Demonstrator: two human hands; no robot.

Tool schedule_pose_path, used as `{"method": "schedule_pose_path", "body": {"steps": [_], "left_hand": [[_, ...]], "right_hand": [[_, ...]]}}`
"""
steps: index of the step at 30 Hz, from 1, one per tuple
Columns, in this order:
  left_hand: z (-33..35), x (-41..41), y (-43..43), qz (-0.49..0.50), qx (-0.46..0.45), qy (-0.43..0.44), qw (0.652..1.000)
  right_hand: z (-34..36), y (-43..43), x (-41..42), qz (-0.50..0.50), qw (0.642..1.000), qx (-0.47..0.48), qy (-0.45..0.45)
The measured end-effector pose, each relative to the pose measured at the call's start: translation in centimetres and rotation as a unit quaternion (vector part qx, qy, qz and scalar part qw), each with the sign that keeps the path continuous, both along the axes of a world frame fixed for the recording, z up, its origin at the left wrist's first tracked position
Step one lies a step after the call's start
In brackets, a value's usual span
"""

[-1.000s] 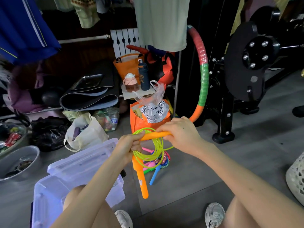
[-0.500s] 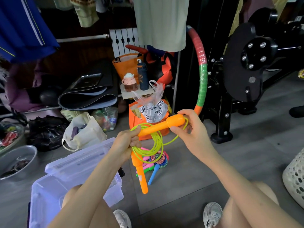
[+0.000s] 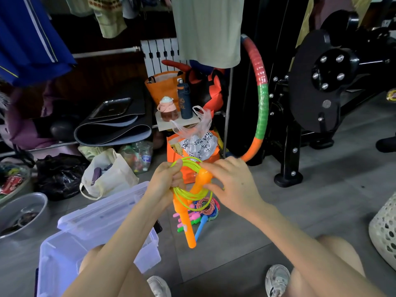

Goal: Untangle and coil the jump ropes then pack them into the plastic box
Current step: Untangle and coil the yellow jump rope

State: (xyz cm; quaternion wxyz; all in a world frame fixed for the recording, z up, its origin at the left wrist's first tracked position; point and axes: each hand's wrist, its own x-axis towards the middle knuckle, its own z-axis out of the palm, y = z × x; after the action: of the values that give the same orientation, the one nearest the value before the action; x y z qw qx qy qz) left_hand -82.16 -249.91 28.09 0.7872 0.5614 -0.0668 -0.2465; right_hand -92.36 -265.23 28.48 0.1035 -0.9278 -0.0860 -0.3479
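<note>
- One orange handle point(image 3: 203, 179), held out wide half a second ago, now crosses our yellow-green coil point(image 3: 186, 193), pinched by our right hand point(image 3: 233, 186).
- Our left hand point(image 3: 164, 183) stays clamped round the loops.
- Coil seems nearly ready for the plastic box point(image 3: 64, 260) at our left.

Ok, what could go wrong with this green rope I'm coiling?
The green coil is bunched in the left hand alone; a slack grip may let loops spring apart. The right hand pinches one orange handle, while the other handle dangles over the floor ropes and might snag them.
</note>
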Motion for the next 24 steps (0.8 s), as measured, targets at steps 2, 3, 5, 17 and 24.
{"method": "schedule_pose_path", "body": {"steps": [2, 3, 5, 17, 24], "left_hand": [[-0.1, 0.0, -0.4, -0.014, -0.007, -0.007, 1.000], [-0.1, 0.0, -0.5, -0.015, -0.011, -0.009, 1.000], [-0.1, 0.0, -0.5, -0.007, -0.024, 0.008, 1.000], [-0.2, 0.2, -1.8, -0.035, -0.088, 0.030, 0.995], [-0.1, 0.6, -1.7, -0.027, -0.139, 0.082, 0.987]], "right_hand": [[-1.0, 0.0, 0.7, 0.013, 0.996, -0.092, 0.012], [-1.3, -0.1, 0.9, 0.017, 0.994, -0.105, 0.021], [-1.5, -0.4, 1.1, 0.022, 0.995, -0.092, 0.022], [-1.3, -1.1, 1.7, -0.049, 0.995, 0.088, 0.002], [-2.0, -2.8, 0.0, -0.015, 0.943, 0.331, -0.033]]}}
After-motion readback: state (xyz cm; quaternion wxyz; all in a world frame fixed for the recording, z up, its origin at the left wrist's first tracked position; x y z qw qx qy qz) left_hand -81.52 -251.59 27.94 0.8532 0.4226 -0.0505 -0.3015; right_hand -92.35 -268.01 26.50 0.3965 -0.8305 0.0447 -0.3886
